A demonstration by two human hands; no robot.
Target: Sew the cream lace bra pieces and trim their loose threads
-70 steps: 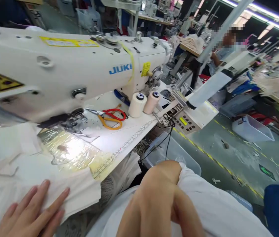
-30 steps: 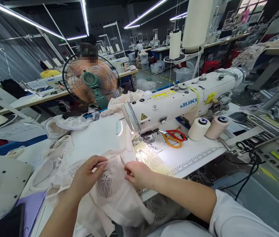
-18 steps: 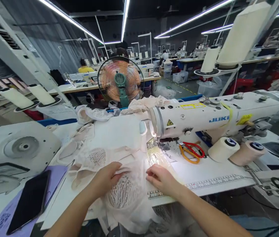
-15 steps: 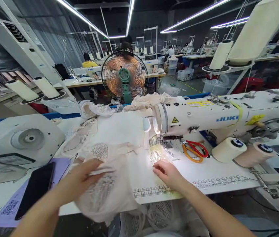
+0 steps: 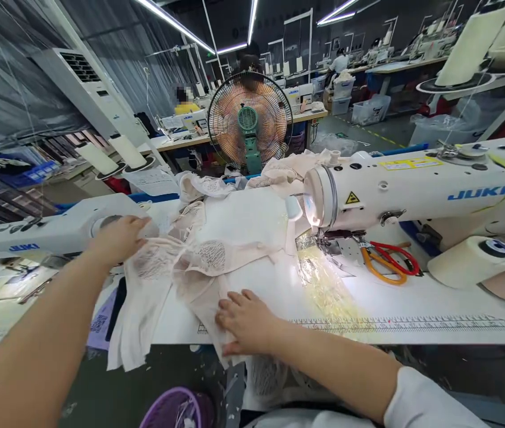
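Note:
My left hand (image 5: 121, 238) is raised at the left, in front of the left machine's head. Its fingers are closed on the edge of a pale beige lace bra (image 5: 151, 264), whose fabric hangs down over the table's front edge. Lower and nearer the middle, my right hand (image 5: 247, 321) lies with fingers spread on beige fabric (image 5: 205, 294) near the table edge. A lace cup (image 5: 212, 255) lies just beyond it. Folds overlap, so I cannot tell where one bra ends and another begins.
At right stands a JUKI sewing machine (image 5: 368, 190), with scissors (image 5: 388, 261) and a thread cone (image 5: 470, 261) beside it. Clear yellowish film (image 5: 328, 285) lies below its needle. More bras (image 5: 207, 185) lie along the back. A fan (image 5: 250, 122) stands behind; a purple bin (image 5: 176, 407) is below.
My left hand has moved up and left, carrying bra fabric with it. My right hand has shifted left from the film onto the fabric, its fingers now spread. The view has turned slightly left.

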